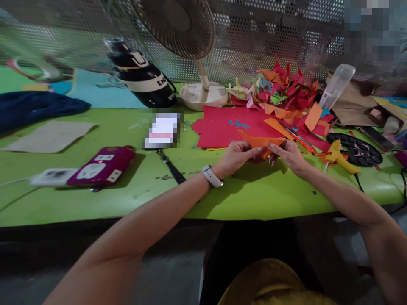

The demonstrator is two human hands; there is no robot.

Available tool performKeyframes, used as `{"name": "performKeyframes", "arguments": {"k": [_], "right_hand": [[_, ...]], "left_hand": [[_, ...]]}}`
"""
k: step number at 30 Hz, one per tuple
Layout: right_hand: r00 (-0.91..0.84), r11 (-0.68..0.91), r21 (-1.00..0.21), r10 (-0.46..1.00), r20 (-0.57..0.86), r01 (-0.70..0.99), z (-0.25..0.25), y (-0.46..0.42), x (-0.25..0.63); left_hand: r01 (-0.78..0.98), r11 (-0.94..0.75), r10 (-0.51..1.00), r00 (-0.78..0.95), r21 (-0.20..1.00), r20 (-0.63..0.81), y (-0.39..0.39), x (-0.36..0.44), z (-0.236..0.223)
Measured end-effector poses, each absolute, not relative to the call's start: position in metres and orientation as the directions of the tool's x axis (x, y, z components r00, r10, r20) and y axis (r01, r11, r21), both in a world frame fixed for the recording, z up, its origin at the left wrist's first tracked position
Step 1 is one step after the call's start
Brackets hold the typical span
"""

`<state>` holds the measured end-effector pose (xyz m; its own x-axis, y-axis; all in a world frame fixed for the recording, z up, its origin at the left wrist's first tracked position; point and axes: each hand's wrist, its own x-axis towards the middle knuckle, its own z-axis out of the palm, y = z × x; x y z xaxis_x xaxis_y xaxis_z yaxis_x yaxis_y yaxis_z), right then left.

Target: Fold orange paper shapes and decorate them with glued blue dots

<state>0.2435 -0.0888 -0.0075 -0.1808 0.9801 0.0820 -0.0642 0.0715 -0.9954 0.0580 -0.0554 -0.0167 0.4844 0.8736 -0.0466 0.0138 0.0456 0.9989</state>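
Note:
A folded piece of orange paper (261, 141) is held between both hands, above the green tabletop near its front edge. My left hand (238, 156), with a white watch band at the wrist, pinches the paper's left part between thumb and fingers. On the other side, my right hand (288, 156) grips the right part, its thumb close to the left thumb. Some fingertips are hidden beneath the paper. Just behind the hands lie red paper sheets (219, 123) with small blue bits (238, 124) on them. An orange pen (300, 139) rests right of the sheets.
A heap of folded colored paper (286, 87) is at the back right. Nearby are a clear bottle (337, 87), a yellow glue gun (341, 157) and a black round tray (365, 150). Leftward stand a fan (203, 95), black bottle (144, 80), phone (163, 129) and purple power box (103, 166).

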Motion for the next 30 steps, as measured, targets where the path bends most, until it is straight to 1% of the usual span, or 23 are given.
{"name": "performKeyframes", "arguments": {"k": [9, 21, 24, 30], "right_hand": [[-0.209, 0.061, -0.995, 0.975, 0.077, -0.085, -0.0070, -0.0904, 0.2427], [-0.254, 0.027, -0.996, 0.966, 0.049, -0.089, -0.0068, -0.0918, 0.2427], [-0.244, 0.029, -0.997, 0.969, 0.045, -0.068, -0.0059, -0.0922, 0.2420], [-0.215, 0.028, -0.999, 0.976, 0.022, 0.026, -0.0005, -0.0903, 0.2444]], "left_hand": [[0.033, 0.021, 0.879, 0.476, 0.999, -0.034, -0.0560, 0.0579, -0.0173], [-0.006, -0.010, 0.858, 0.513, 1.000, 0.011, -0.0539, 0.0567, -0.0196], [-0.001, -0.001, 0.859, 0.512, 1.000, 0.001, -0.0545, 0.0566, -0.0175], [0.039, 0.017, 0.847, 0.530, 0.999, -0.035, -0.0551, 0.0564, -0.0110]]}}
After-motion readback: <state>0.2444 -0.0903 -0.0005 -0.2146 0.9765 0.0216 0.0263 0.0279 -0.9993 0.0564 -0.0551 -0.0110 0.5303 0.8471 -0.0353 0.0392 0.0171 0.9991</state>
